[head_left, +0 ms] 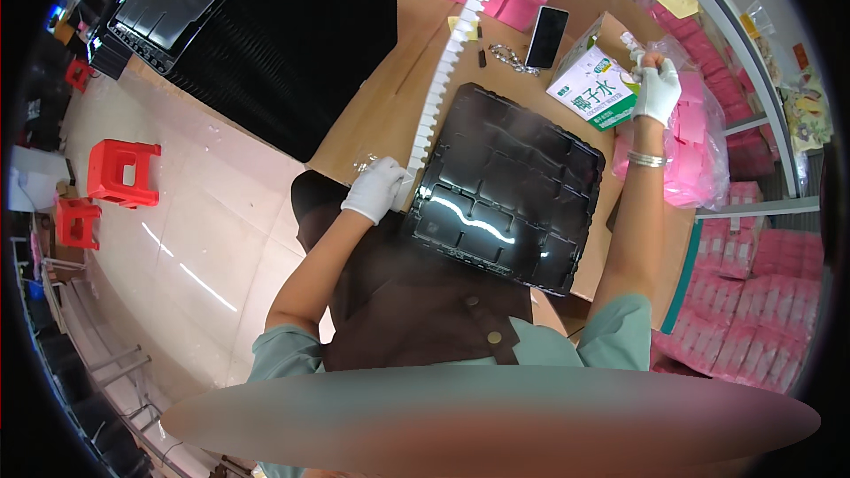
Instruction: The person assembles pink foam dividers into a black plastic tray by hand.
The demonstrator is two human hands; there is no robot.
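Observation:
My left hand (376, 189), in a white glove, is closed beside the near end of a long white toothed strip (440, 76). Small clear bits (364, 161) show just past its fingers; what it grips is hidden. A black moulded plastic tray (509, 186) with shallow compartments lies in front of me, right of the strip. My right hand (658, 92), also gloved but with bare fingertips, is over the right edge of an open white and green carton (595, 87). Its fingers are pinched at something small and whitish, too small to name.
A tall stack of black trays (292, 44) stands at the far left. A phone (547, 37) and a beaded chain (513, 59) lie beyond the tray. Pink packs in clear film (691, 146) sit at the right, beside a metal rack (761, 209). Red stools (124, 173) stand on the floor.

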